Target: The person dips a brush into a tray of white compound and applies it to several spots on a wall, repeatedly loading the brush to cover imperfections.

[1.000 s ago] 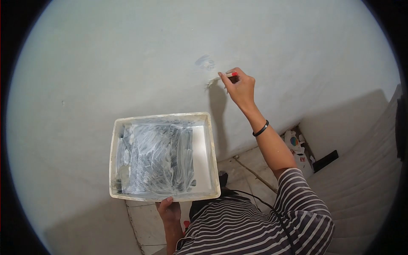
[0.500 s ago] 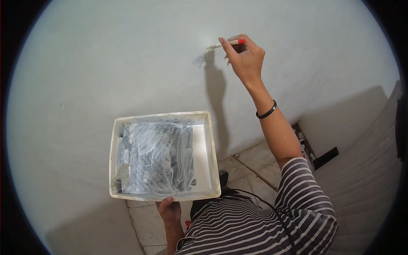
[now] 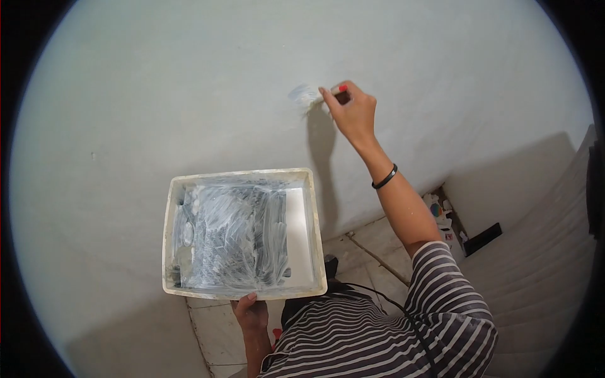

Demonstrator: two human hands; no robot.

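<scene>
A pale wall (image 3: 189,94) fills most of the view. Below and left of its grey smear, the paint tray (image 3: 318,252) is held level, its long axis running away from the person; the left hand (image 3: 251,313) grips its near rim. The right hand (image 3: 354,113) pinches a small brush (image 3: 324,96), lying roughly horizontal, bristles pointing left onto the smear (image 3: 302,94), red handle tip rightward.

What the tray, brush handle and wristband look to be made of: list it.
Paint tray: probably moulded plastic, cream rim, smeared with white paint.
Brush: pale handle with red tip, likely wood or plastic; too small to tell.
Wristband: thin, black, possibly rubber or cord.
</scene>
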